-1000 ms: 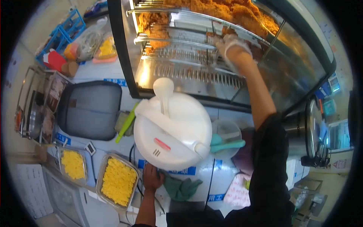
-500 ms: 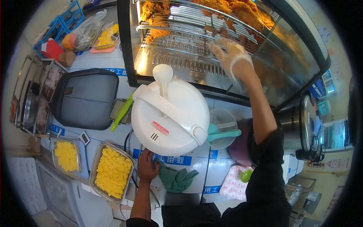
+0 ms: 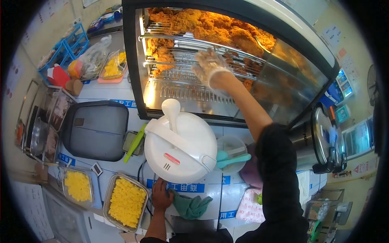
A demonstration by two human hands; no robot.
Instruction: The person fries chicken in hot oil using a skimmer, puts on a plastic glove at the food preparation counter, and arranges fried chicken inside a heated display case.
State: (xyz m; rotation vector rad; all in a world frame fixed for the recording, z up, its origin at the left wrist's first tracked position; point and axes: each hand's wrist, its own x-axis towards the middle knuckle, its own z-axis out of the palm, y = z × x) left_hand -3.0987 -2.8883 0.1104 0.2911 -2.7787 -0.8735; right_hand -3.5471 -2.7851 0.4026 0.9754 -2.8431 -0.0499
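Observation:
My right hand point(image 3: 211, 68), in a clear plastic glove, reaches into the lit display case point(image 3: 184, 116) with its fingers spread and nothing visible in it. Fried chicken point(image 3: 210, 26) lies on the wire racks point(image 3: 182, 60) beyond and beside it. My bare left hand point(image 3: 162, 196) rests on the counter, fingers apart, in front of the white rice cooker point(image 3: 182, 141) and touching or close to a green cloth point(image 3: 190, 205). A white spoon point(image 3: 172, 111) stands at the cooker's lid.
Trays of yellow food point(image 3: 126, 201) sit at the lower left, below a dark lidded pan point(image 3: 95, 129). Right of the cooker are a tub with a teal scoop point(image 3: 233, 159) and a steel pot point(image 3: 306, 139). A patterned paper point(image 3: 249, 206) lies nearer me.
My right hand has moved left and further into the case over the racks, its fingers still spread. My left hand has stayed at about the same place on the counter. The view has shifted.

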